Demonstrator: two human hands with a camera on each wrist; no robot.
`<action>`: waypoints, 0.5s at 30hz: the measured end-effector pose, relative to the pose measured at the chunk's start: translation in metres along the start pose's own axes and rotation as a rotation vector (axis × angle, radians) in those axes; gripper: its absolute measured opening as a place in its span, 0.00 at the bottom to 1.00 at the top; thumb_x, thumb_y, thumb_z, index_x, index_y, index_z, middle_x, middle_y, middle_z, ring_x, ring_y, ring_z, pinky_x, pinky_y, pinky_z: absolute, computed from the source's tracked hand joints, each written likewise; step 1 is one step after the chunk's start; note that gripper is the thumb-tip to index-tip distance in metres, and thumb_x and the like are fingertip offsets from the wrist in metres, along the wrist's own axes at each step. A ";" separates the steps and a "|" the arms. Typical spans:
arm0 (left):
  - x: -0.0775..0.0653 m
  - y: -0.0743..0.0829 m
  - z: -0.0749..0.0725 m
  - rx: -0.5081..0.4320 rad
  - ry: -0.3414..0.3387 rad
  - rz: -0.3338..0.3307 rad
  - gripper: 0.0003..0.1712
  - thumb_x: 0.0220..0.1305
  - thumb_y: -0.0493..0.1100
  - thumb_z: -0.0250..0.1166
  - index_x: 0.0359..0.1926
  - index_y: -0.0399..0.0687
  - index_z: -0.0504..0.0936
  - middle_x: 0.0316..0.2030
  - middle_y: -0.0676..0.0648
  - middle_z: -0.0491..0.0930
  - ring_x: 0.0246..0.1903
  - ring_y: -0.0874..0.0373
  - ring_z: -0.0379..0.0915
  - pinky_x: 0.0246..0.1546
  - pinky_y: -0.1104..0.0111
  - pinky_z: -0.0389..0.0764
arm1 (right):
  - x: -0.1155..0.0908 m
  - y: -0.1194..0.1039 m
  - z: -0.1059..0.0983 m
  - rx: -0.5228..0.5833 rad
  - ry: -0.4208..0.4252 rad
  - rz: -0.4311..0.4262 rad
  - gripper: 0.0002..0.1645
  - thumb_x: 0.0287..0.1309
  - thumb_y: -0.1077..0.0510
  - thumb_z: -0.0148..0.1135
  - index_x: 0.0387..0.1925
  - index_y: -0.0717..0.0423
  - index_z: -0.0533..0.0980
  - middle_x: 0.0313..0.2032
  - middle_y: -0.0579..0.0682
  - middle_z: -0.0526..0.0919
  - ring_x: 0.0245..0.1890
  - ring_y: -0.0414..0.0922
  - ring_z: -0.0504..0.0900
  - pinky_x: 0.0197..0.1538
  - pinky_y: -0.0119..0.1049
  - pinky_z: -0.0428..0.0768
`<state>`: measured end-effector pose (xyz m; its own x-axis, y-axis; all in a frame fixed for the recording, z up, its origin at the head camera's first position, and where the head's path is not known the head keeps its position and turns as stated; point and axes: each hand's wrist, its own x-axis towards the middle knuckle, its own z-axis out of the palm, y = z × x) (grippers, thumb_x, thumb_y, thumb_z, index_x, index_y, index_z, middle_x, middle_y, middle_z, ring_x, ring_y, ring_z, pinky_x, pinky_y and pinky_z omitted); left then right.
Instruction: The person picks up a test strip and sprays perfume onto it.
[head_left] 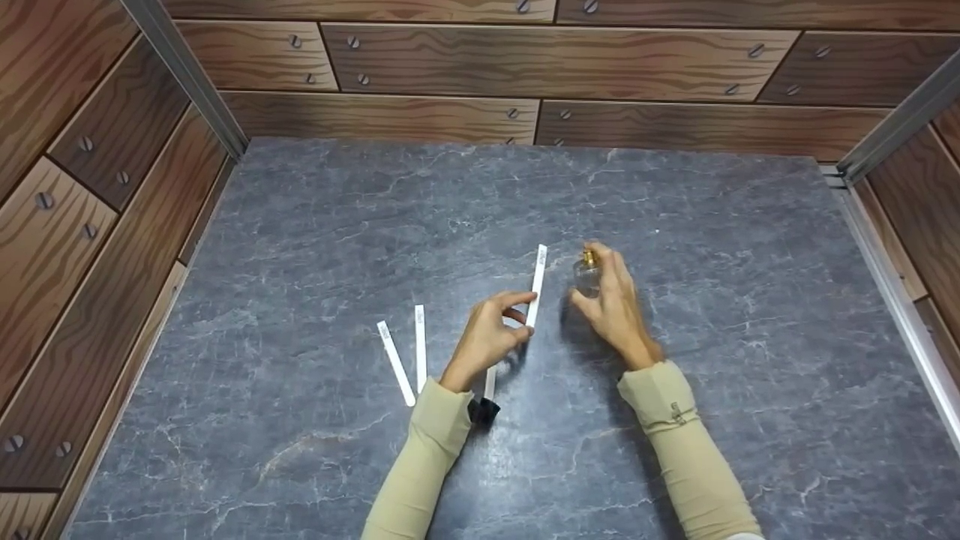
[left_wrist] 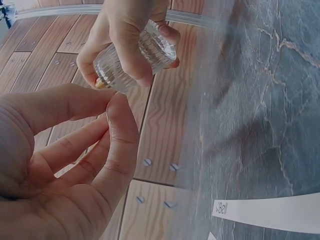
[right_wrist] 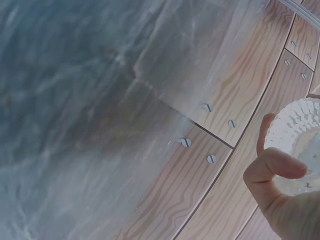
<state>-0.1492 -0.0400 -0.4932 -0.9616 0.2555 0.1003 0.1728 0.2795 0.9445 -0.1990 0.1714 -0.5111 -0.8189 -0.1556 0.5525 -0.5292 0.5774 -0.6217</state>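
In the head view my left hand (head_left: 491,330) pinches a narrow white paper strip (head_left: 538,281) between thumb and fingers. Small print marks the strip's raised far end. My right hand (head_left: 613,307) grips a clear glass perfume bottle (head_left: 586,279) just right of that strip, the index finger on its gold spray top (head_left: 588,257). Ridged glass shows on the bottle (left_wrist: 159,47) in the left wrist view, where the strip is mostly hidden by the pinching fingers (left_wrist: 122,135). From the right wrist, the bottle's round base (right_wrist: 295,125) is visible with the thumb across it.
Two more printed paper strips, one slanted (head_left: 396,364) and one nearly straight (head_left: 421,341), lie left of my left hand. Another strip (head_left: 490,382) is partly hidden near that wrist, beside a small black object (head_left: 486,411). Wood-patterned walls (head_left: 562,64) surround the grey marbled table (head_left: 337,210).
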 end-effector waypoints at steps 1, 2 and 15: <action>0.000 0.000 0.000 0.000 0.000 0.003 0.28 0.55 0.22 0.66 0.60 0.31 0.80 0.55 0.37 0.81 0.43 0.48 0.84 0.34 0.72 0.84 | 0.000 0.000 0.000 0.001 0.007 0.009 0.40 0.44 0.74 0.70 0.61 0.62 0.66 0.49 0.69 0.76 0.48 0.66 0.77 0.54 0.62 0.76; 0.000 0.000 0.000 -0.001 0.000 0.005 0.28 0.55 0.22 0.66 0.60 0.31 0.81 0.55 0.37 0.81 0.42 0.48 0.84 0.34 0.73 0.84 | 0.000 0.000 0.000 0.005 0.014 0.017 0.40 0.44 0.73 0.70 0.61 0.62 0.66 0.49 0.69 0.76 0.48 0.66 0.77 0.54 0.62 0.76; -0.002 0.000 -0.002 -0.017 -0.012 -0.024 0.28 0.57 0.23 0.66 0.61 0.33 0.80 0.56 0.39 0.80 0.44 0.49 0.83 0.32 0.73 0.82 | 0.003 0.001 -0.007 -0.004 0.070 0.061 0.42 0.45 0.71 0.71 0.63 0.57 0.65 0.48 0.70 0.76 0.45 0.66 0.77 0.46 0.63 0.78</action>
<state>-0.1477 -0.0423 -0.4928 -0.9628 0.2599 0.0742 0.1461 0.2696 0.9518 -0.2006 0.1774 -0.5062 -0.8320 -0.0642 0.5510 -0.4780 0.5872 -0.6533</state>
